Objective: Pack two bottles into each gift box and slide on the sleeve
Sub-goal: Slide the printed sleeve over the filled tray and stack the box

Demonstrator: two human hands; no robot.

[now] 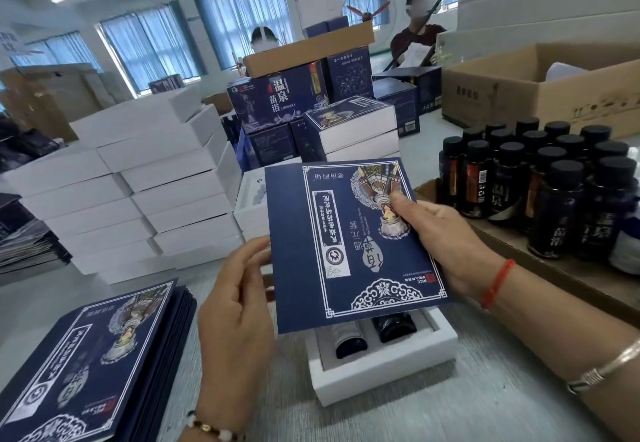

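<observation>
Navy sleeve (349, 244) pinched in right grip (446, 237), left grip (239, 299) loosely touching its edge, above the box (384, 369).

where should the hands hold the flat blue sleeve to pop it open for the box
Hold the sleeve by its two long side edges, coming in from left and right. It is still folded flat above the white box, so pressing those creased edges inward should probably bow it open. The right hand already pinches one edge; the left hand touches the other.

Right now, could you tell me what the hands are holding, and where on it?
A flat blue sleeve: the right hand pinches its right edge, the left hand touches its left edge.
</observation>
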